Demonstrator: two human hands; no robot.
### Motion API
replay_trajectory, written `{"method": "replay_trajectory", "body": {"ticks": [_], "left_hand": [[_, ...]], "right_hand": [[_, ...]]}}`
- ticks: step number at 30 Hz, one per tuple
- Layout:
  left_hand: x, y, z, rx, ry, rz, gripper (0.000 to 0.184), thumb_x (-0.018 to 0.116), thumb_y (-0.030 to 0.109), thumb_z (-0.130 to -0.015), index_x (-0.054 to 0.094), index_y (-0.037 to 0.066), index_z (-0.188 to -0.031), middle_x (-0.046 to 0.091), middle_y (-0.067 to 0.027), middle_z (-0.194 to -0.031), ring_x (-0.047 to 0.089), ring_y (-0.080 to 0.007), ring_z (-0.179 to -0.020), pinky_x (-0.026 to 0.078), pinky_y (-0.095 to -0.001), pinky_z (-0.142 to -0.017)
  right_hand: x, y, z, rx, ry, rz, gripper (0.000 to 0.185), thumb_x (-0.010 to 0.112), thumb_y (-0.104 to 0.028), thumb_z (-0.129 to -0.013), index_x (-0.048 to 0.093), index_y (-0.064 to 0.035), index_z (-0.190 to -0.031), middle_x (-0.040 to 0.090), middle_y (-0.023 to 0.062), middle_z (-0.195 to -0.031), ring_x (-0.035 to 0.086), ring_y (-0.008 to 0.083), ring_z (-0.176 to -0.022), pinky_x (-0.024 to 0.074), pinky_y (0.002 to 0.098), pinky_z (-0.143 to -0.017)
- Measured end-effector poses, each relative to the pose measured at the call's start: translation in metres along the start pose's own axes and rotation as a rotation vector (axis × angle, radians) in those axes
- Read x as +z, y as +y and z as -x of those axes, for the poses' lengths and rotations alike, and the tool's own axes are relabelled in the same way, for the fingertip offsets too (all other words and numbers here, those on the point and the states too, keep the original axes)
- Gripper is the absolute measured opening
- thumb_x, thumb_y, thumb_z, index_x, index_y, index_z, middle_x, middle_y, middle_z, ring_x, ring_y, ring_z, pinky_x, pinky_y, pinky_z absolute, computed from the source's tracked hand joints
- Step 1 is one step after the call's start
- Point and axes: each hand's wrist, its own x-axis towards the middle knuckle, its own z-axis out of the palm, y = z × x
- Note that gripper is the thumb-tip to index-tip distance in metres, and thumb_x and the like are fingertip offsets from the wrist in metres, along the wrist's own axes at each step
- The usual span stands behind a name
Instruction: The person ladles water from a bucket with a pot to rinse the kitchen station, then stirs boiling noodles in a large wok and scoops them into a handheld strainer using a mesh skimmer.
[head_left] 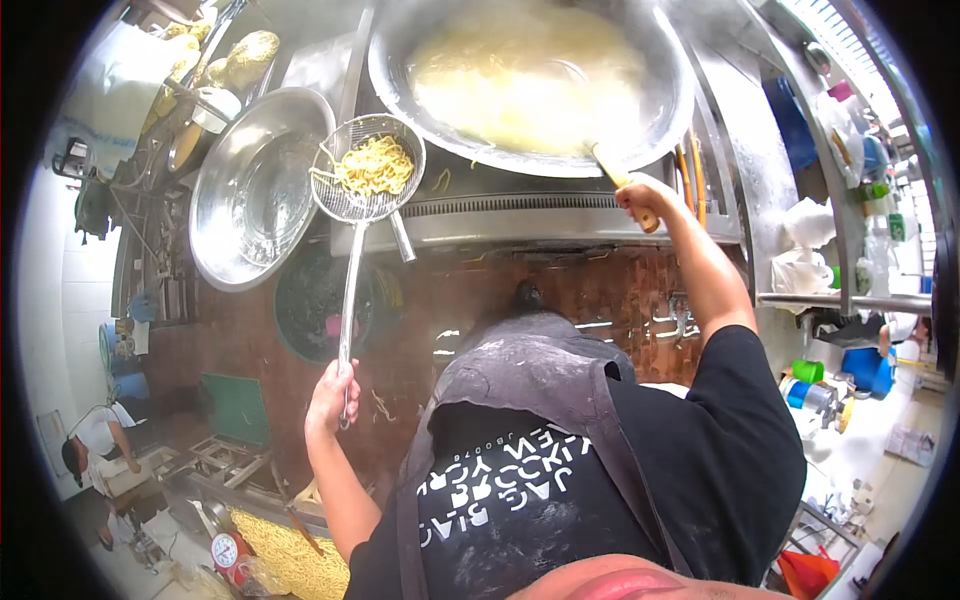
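Note:
My left hand (334, 395) is wrapped round the long metal handle of a strainer (352, 290). Yellow noodles (375, 167) lie in its mesh bowl, between a large metal basin and a wok. My right hand (646, 198) grips a wooden-handled utensil (612, 168), whose far end reaches into the big steaming wok (392, 85). Pale, cloudy yellowish liquid fills the wok, and steam blurs what is in it. The shiny metal basin (225, 225) stands left of the strainer, with a little liquid inside.
A metal stove edge (560, 228) runs below the wok. A round green tub (300, 310) is on the wet red floor. More noodles (290, 560) and a red scale (230, 553) are at lower left. Another person (100, 440) is at far left. Shelves with containers line the right.

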Motion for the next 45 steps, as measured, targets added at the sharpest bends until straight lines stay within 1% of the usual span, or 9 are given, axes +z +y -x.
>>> {"method": "replay_trajectory", "body": {"ticks": [5,17,23,26,29,30,41,43,45], "left_hand": [[-0.011,-0.006,-0.003,0.028,0.000,-0.075,0.031,0.053,0.033,-0.099,0.051,0.009,-0.118,0.050,-0.0003,-0.063,0.044,-0.0096,-0.039,0.039,-0.0271,-0.034],[-0.053,-0.009,-0.015,0.060,-0.054,-0.203,0.022,0.052,0.032,-0.098,0.046,0.011,-0.102,0.047,0.0009,-0.064,0.043,-0.0082,-0.040,0.040,-0.0267,-0.035],[-0.049,-0.015,-0.018,0.064,-0.056,-0.186,0.019,0.050,0.030,-0.099,0.046,0.012,-0.099,0.048,0.0013,-0.063,0.043,-0.0075,-0.040,0.040,-0.0266,-0.035],[-0.044,-0.015,-0.016,0.074,-0.051,-0.182,0.019,0.050,0.030,-0.099,0.046,0.012,-0.099,0.048,0.0014,-0.063,0.043,-0.0076,-0.040,0.040,-0.0268,-0.035],[-0.036,-0.014,-0.013,0.051,-0.040,-0.177,0.017,0.050,0.030,-0.100,0.046,0.013,-0.101,0.048,0.0016,-0.063,0.043,-0.0076,-0.040,0.040,-0.0270,-0.035],[-0.030,-0.016,-0.012,0.048,-0.011,-0.147,0.018,0.052,0.028,-0.099,0.050,0.012,-0.105,0.048,0.0011,-0.062,0.043,-0.0087,-0.038,0.038,-0.0272,-0.034],[0.028,-0.023,-0.006,0.011,0.053,0.034,0.023,0.051,0.029,-0.100,0.053,0.013,-0.116,0.048,0.0012,-0.063,0.042,-0.0100,-0.040,0.037,-0.0290,-0.035],[0.043,-0.022,-0.002,0.015,0.067,0.028,0.019,0.051,0.030,-0.101,0.054,0.016,-0.113,0.048,0.0017,-0.062,0.042,-0.0106,-0.041,0.036,-0.0288,-0.034],[0.053,-0.026,-0.006,0.011,0.059,0.083,0.018,0.057,0.031,-0.098,0.054,0.018,-0.109,0.048,0.0014,-0.061,0.043,-0.0115,-0.040,0.036,-0.0296,-0.034]], "right_hand": [[0.077,-0.039,0.100,-0.096,-0.128,-0.288,0.013,0.063,-0.011,-0.085,0.059,-0.0029,-0.076,0.057,0.0039,-0.064,0.056,0.0139,-0.052,0.0484,0.0315,-0.046],[0.205,-0.106,0.172,-0.188,-0.291,-0.770,0.016,0.067,-0.013,-0.086,0.054,-0.0068,-0.078,0.057,0.0031,-0.066,0.057,0.0125,-0.051,0.0494,0.0305,-0.045],[0.251,-0.121,0.232,-0.425,-0.155,-0.429,0.025,0.064,-0.014,-0.088,0.045,-0.0055,-0.102,0.055,0.0043,-0.068,0.056,0.0129,-0.048,0.0485,0.0305,-0.044],[0.270,-0.103,0.219,-0.573,0.362,0.241,0.033,0.061,-0.012,-0.089,0.043,-0.0052,-0.115,0.064,0.0182,-0.077,0.066,0.0311,-0.057,0.0529,0.0430,-0.054],[0.258,-0.082,0.199,-0.588,0.490,0.489,0.037,0.055,-0.013,-0.089,0.043,-0.0046,-0.124,0.067,0.0261,-0.089,0.065,0.0441,-0.084,0.0530,0.0529,-0.075],[0.256,-0.072,0.190,-0.668,0.542,0.523,0.041,0.050,-0.012,-0.091,0.043,-0.0076,-0.131,0.067,0.0234,-0.089,0.067,0.0418,-0.082,0.0536,0.0519,-0.073],[0.219,-0.009,0.144,-0.890,0.590,0.377,0.046,0.050,-0.011,-0.091,0.044,-0.0125,-0.137,0.067,0.0194,-0.092,0.066,0.0415,-0.077,0.0534,0.0510,-0.071],[0.193,-0.009,0.150,-0.883,0.601,0.198,0.050,0.059,-0.009,-0.088,0.043,-0.0148,-0.135,0.066,0.0220,-0.093,0.063,0.0448,-0.083,0.0533,0.0514,-0.070],[0.153,0.001,0.151,-0.878,0.560,0.048,0.048,0.062,-0.009,-0.089,0.043,-0.0134,-0.133,0.067,0.0169,-0.084,0.068,0.0353,-0.073,0.0550,0.0452,-0.062]]}}
